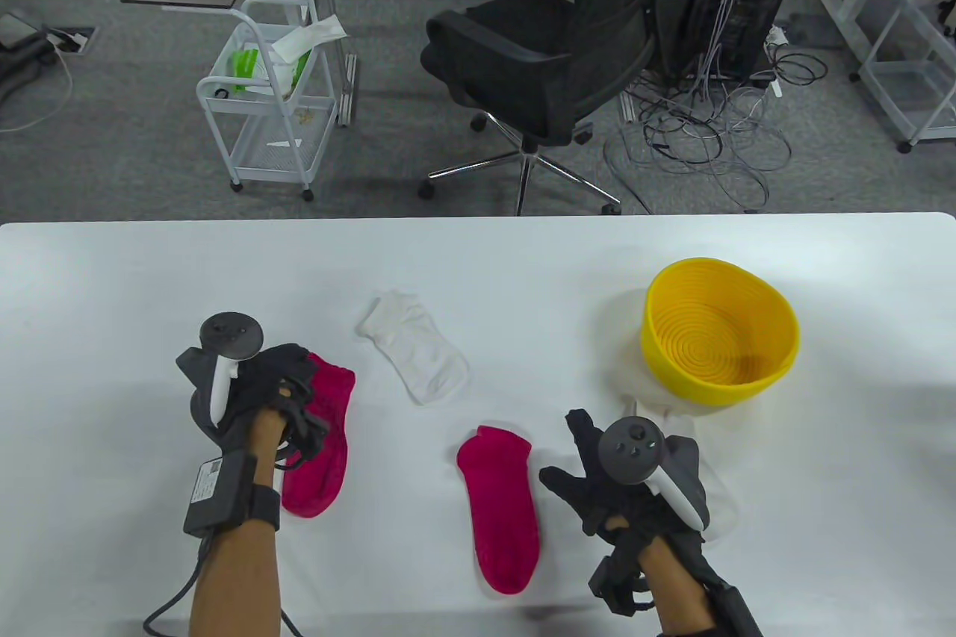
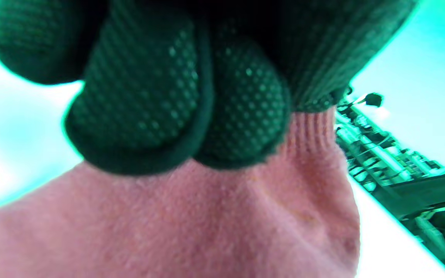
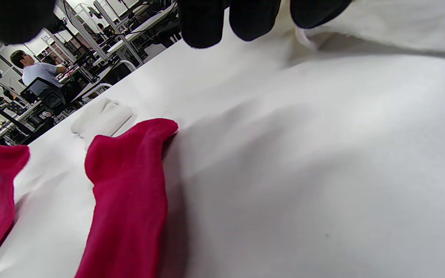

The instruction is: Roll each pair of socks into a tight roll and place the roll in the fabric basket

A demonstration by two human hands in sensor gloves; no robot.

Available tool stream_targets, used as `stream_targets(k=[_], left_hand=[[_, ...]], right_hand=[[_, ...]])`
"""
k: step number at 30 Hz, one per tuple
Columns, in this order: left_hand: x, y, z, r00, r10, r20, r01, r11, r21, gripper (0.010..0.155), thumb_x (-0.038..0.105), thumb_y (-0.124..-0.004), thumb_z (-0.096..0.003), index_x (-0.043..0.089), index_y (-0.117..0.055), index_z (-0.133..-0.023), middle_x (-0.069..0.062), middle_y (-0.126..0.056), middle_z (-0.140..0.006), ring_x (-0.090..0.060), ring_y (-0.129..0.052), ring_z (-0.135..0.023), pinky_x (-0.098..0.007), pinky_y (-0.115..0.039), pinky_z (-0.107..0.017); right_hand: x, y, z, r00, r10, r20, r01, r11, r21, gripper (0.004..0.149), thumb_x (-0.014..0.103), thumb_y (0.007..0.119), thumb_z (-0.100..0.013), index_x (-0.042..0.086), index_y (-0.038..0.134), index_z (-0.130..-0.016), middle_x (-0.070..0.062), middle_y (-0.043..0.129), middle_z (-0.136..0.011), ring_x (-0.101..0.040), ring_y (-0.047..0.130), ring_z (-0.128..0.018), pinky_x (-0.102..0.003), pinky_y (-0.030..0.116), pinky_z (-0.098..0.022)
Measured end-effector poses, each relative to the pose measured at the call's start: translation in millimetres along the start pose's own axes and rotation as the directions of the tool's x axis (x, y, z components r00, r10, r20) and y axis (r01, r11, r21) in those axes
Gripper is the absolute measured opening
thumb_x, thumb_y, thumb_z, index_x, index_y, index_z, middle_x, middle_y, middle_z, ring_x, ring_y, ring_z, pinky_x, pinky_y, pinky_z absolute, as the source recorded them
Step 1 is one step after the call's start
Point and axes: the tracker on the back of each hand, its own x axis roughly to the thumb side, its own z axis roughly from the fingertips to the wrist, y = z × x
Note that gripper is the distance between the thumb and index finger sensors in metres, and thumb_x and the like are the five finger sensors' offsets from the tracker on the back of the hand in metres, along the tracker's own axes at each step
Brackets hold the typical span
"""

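1. The left hand (image 1: 246, 390) sits on the top end of a red sock (image 1: 323, 443) that lies flat on the white desk (image 1: 523, 271). In the left wrist view the fingers (image 2: 137, 116) are bent and pressed close together, with their tips down on the sock's ribbed cuff — I cannot tell if they pinch it or only press it.

2. The right hand (image 1: 627, 480) rests on a white sock (image 1: 713, 491) near the front of the desk. Its fingers (image 1: 579, 435) are spread and fairly straight, pointing away from the person. Most of this sock is hidden under the hand.

3. A second red sock (image 1: 502, 510) lies flat just to the left of the right hand's fingers, not touching them.

4. Another white sock (image 1: 414, 353) lies flat farther back, between the two hands and well apart from both.

5. That makes four socks — two red and two white. None is rolled.

6. There is one yellow basket (image 1: 721, 338). It stands just beyond the right hand's fingers, close to the white sock under that hand. Nothing is inside it.
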Motion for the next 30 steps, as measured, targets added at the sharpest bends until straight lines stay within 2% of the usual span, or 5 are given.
stream_targets(k=[4,13,20,25,30], left_hand=[[17,18,29,0.995,0.057,0.086,-0.057,0.998,-0.011,0.04,0.04,-0.091,-0.0341,0.028,-0.097,-0.072,0.003,-0.118,-0.047,-0.018,-0.118,-0.03,-0.042,-0.09,-0.03],[47,28,86,0.89,0.37,0.267,-0.306,0.918,-0.254,0.045,0.048,-0.089,-0.0348,0.026,-0.095,-0.073,0.001,-0.117,-0.053,-0.021,-0.117,-0.038,-0.043,-0.089,-0.034],[68,24,116,0.878,0.302,0.372,-0.246,0.95,-0.191,0.058,0.067,-0.093,-0.0233,0.029,-0.099,-0.066,0.001,-0.118,-0.045,-0.02,-0.118,-0.033,-0.043,-0.091,-0.031],[86,17,130,0.893,0.178,0.414,-0.122,0.98,-0.159,0.046,0.058,-0.097,-0.0262,0.031,-0.1,-0.063,0.003,-0.118,-0.042,-0.018,-0.117,-0.031,-0.042,-0.091,-0.031],[104,9,142,0.877,0.157,0.454,-0.048,0.969,-0.242,0.041,0.044,-0.095,-0.0329,0.031,-0.095,-0.072,0.001,-0.114,-0.053,-0.021,-0.115,-0.042,-0.044,-0.088,-0.039]], right_hand=[[-2,0,0,1.0,-0.009,-0.003,0.009,1.0,-0.002,0.088,0.072,0.066,-0.037,0.034,0.028,-0.108,0.0,0.052,-0.115,-0.036,0.052,-0.109,-0.061,0.052,-0.072],[-6,-3,2,0.999,-0.039,0.006,0.039,0.999,-0.005,0.088,0.072,0.066,-0.037,0.033,0.03,-0.107,-0.002,0.053,-0.115,-0.036,0.053,-0.108,-0.061,0.053,-0.071],[-7,-3,3,0.999,-0.046,0.014,0.046,0.999,-0.006,0.088,0.072,0.066,-0.037,0.032,0.031,-0.108,-0.002,0.054,-0.114,-0.037,0.054,-0.108,-0.062,0.054,-0.071],[-8,-3,3,0.998,-0.054,0.016,0.054,0.998,-0.009,0.088,0.072,0.066,-0.037,0.032,0.032,-0.107,-0.002,0.055,-0.114,-0.037,0.054,-0.108,-0.062,0.054,-0.071],[-8,-4,3,0.998,-0.065,0.018,0.065,0.998,-0.009,0.088,0.072,0.066,-0.037,0.032,0.033,-0.108,-0.002,0.055,-0.114,-0.037,0.055,-0.108,-0.062,0.054,-0.071]])
